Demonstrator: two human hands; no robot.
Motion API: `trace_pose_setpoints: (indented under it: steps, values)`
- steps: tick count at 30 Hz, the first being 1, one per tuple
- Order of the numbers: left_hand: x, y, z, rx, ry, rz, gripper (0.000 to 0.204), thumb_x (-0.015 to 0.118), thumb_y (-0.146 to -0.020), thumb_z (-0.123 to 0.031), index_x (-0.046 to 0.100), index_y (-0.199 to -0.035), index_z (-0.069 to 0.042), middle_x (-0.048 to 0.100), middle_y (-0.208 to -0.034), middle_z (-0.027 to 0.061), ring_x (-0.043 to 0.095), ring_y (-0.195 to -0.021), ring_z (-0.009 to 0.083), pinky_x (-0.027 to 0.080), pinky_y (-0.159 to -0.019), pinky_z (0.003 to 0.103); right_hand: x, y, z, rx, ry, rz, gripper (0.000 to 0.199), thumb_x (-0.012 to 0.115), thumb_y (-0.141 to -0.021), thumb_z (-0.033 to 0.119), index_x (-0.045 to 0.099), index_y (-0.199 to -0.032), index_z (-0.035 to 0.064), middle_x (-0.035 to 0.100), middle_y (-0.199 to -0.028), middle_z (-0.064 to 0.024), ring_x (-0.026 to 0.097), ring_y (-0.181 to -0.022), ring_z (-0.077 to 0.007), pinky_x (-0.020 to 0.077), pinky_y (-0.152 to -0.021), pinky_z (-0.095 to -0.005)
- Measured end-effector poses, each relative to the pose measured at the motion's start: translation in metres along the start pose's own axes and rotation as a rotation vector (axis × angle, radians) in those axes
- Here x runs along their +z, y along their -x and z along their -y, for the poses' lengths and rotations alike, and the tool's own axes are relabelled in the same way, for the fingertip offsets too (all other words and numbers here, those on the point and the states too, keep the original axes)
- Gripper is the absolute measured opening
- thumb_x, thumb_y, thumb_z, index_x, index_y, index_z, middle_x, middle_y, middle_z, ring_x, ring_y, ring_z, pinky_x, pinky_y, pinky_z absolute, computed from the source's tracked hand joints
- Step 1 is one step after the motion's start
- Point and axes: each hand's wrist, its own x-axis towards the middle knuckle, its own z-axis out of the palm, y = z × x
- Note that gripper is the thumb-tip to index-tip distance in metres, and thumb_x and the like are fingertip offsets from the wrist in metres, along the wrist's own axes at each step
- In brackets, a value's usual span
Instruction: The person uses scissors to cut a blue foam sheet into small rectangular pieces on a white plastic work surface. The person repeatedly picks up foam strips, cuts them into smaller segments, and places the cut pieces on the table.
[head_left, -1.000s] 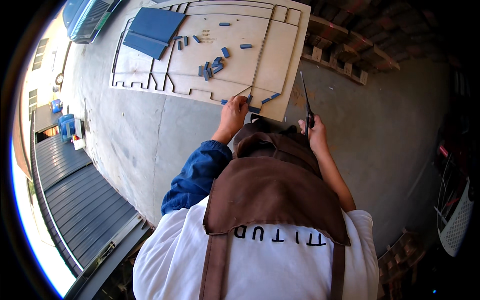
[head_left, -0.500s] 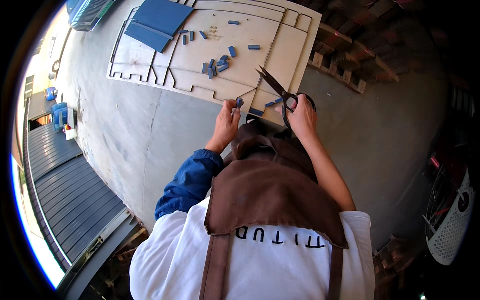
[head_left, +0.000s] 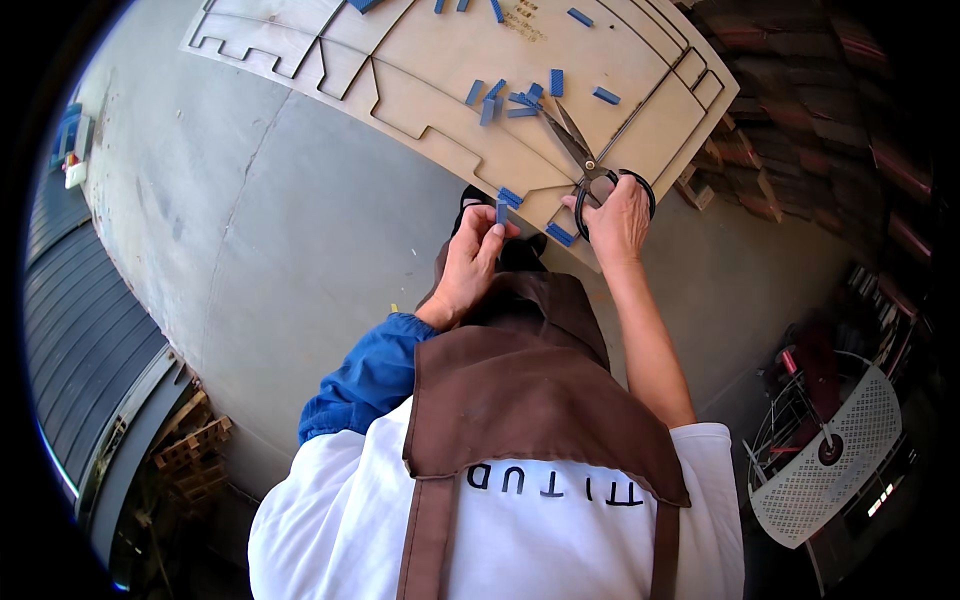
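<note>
My left hand (head_left: 472,258) pinches a small blue strip (head_left: 502,212) between thumb and fingers, just off the near edge of the wooden board (head_left: 440,95). Another blue piece (head_left: 510,197) lies on that edge, right beyond the pinched strip. My right hand (head_left: 622,218) grips black-handled scissors (head_left: 590,165), fingers in the loops. Their blades are parted and point away over the board, toward a loose group of blue pieces (head_left: 522,100). Close to the right hand, a blue piece (head_left: 560,234) rests at the board's near corner.
Dark lines and slots are cut into the board. At the far edge of view shows a corner of a blue sheet (head_left: 364,5). Wooden pallets (head_left: 755,170) stand right of the board. A bicycle with a pale perforated guard (head_left: 830,460) is at the lower right, on grey floor (head_left: 270,220).
The view has shifted, so the board sits higher and most of the blue sheet is out of frame. The scissor blades are spread wider. My left hand still holds a blue strip.
</note>
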Motion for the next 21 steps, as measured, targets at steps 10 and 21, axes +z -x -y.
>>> trace_pose_setpoints:
  steps: [10, 21]
  values:
    - [-0.017, -0.007, 0.008, -0.030, 0.061, 0.023, 0.011, 0.047, -0.098, -0.010, 0.045, -0.107, -0.003, 0.057, -0.099, 0.0042, 0.052, -0.096, 0.0109, 0.041, -0.088, 0.027, -0.008, -0.003, 0.004, 0.097, -0.040, 0.140, 0.063, 0.085, -0.061, 0.034, 0.050, -0.099, -0.0030, 0.058, -0.089, -0.0129, 0.053, -0.092, -0.0315, 0.0423, -0.083, -0.0432]
    - [0.039, -0.007, -0.021, -0.130, 0.285, 0.034, 0.011, 0.057, -0.093, -0.009, 0.056, -0.102, -0.004, 0.058, -0.093, -0.0012, 0.050, -0.090, 0.0048, 0.041, -0.082, 0.023, -0.037, 0.018, -0.045, 0.126, -0.563, 0.290, 0.037, 0.075, -0.078, 0.029, 0.050, -0.085, 0.0030, 0.054, -0.067, -0.0045, 0.053, -0.063, -0.0184, 0.0459, -0.063, -0.0327]
